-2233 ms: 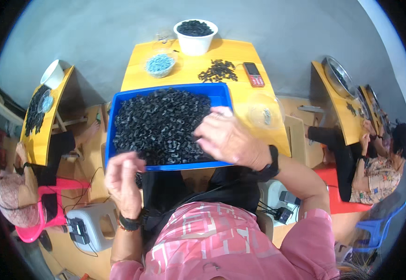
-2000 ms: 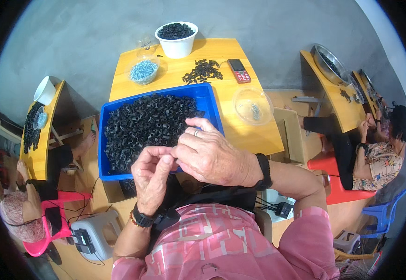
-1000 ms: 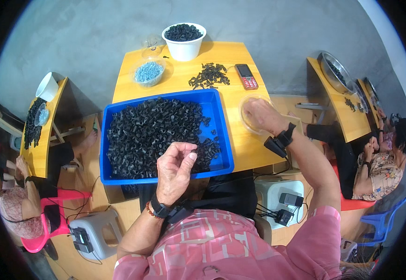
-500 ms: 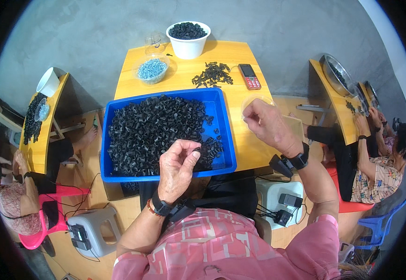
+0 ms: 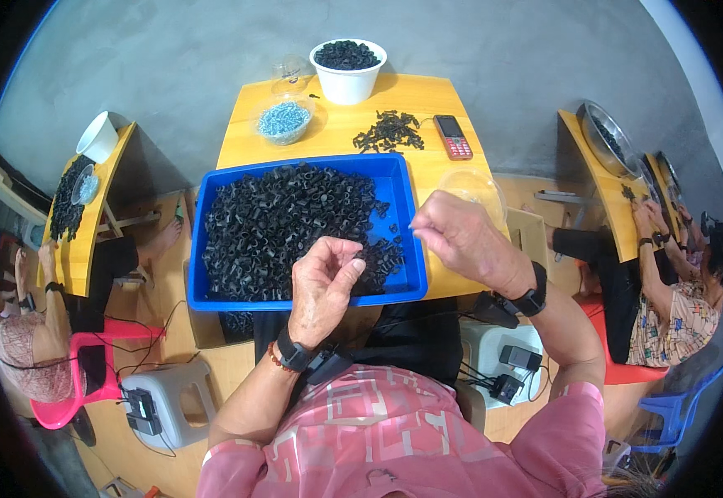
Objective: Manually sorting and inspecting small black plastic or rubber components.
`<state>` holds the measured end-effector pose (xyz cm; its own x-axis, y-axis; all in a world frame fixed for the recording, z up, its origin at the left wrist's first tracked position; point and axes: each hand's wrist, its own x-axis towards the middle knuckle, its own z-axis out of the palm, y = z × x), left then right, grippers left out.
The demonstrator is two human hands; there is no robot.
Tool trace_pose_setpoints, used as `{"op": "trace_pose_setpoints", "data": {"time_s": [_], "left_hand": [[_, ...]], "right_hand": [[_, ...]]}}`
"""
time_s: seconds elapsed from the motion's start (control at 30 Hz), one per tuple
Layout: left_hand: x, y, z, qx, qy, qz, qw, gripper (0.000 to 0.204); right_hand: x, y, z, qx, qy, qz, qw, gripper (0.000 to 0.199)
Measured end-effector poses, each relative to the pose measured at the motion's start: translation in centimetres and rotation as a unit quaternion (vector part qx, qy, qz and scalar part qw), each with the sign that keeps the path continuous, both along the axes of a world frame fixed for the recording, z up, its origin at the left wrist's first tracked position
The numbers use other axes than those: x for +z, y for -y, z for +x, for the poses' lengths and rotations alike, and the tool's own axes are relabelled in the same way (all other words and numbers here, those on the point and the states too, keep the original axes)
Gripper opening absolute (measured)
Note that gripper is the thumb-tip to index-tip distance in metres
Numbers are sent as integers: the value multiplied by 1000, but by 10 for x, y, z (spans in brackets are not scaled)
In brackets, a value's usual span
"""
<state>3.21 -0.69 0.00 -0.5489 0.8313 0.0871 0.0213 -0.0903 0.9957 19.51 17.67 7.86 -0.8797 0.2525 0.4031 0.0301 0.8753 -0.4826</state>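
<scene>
Above the near edge of a blue tray (image 5: 307, 305), my left hand (image 5: 322, 286) is closed in a pinch. A small dark bit shows at its fingertips; it looks like one of the black plastic clips (image 5: 278, 224) heaped in the tray. My right hand (image 5: 465, 236) hovers over the tray's right edge, thumb and fingers pressed together. What it pinches, if anything, is too small to make out. Beside and partly behind that hand lies a clear round dish (image 5: 494, 199). The two hands are apart.
On the yellow table (image 5: 328, 141) stand a bowl of bluish metal screws (image 5: 284, 120) and a white bucket (image 5: 349, 85) filled with black parts. A pile of small black pieces (image 5: 388, 131) lies near a red phone (image 5: 453, 138). People work at side tables left and right.
My right hand has moved from over the clear dish leftward and nearer, toward my left hand. My left hand keeps its pinch above the tray. The whole view has shifted slightly.
</scene>
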Motion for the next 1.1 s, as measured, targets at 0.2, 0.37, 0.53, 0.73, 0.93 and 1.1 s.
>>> {"op": "trace_pose_setpoints", "data": {"time_s": [0.2, 0.37, 0.53, 0.73, 0.93, 1.1], "left_hand": [[2, 3, -1, -18, 23, 21, 999, 15], [4, 4, -2, -23, 33, 18, 999, 13], [1, 3, -3, -19, 28, 15, 999, 12], [4, 3, -3, -18, 88, 32, 995, 12], [2, 3, -6, -25, 124, 44, 991, 13], [2, 3, -8, -29, 143, 53, 988, 13]], "right_hand": [[-3, 29, -21, 51, 5, -109, 993, 10], [-10, 34, -31, 93, -12, -122, 988, 10], [-6, 38, -34, 117, 14, -71, 991, 10], [-6, 50, -41, 78, -32, -137, 987, 17], [-12, 45, -43, 67, -39, -141, 987, 11], [-19, 42, -43, 69, -43, -144, 986, 8]]}}
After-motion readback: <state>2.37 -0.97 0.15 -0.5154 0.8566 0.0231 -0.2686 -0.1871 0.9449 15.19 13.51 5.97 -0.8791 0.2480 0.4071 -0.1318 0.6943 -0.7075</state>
